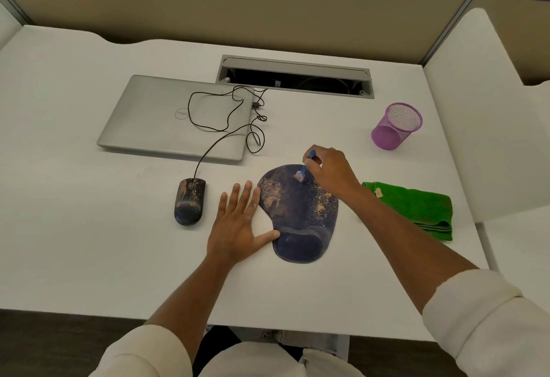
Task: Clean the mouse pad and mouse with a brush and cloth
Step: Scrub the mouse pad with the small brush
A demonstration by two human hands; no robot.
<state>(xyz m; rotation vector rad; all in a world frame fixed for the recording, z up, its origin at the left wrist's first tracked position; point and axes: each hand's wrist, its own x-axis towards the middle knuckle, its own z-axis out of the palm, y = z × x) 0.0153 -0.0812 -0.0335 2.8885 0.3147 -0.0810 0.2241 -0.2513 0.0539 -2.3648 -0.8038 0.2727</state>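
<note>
Right hand: your right hand (329, 172) pinches the brush (304, 170) in a curled grip, bristles down on the far part of the pad (300, 212).
Left hand: your left hand (239, 221) lies flat on the counter (89, 242), fingers straight and spread; the thumb touches the pad's left edge near the wrist rest, and the fingertips reach the pad's upper left rim.
Pad: dark blue, in front of you at mid-counter, with tan dust smeared on the left and speckled on the right.
Mouse: the mouse (190, 201) sits left of your left hand, apart from it, dusted tan on top; its cable (220, 114) loops back over the laptop (175, 117).
Cloth: the green cloth (416, 210) lies folded right of the pad, partly under your right forearm, with a tan spot near its left end.
Laptop: closed, at the far left of the counter.
Cup: a purple mesh cup (397, 126) stands far right, beyond the cloth.
</note>
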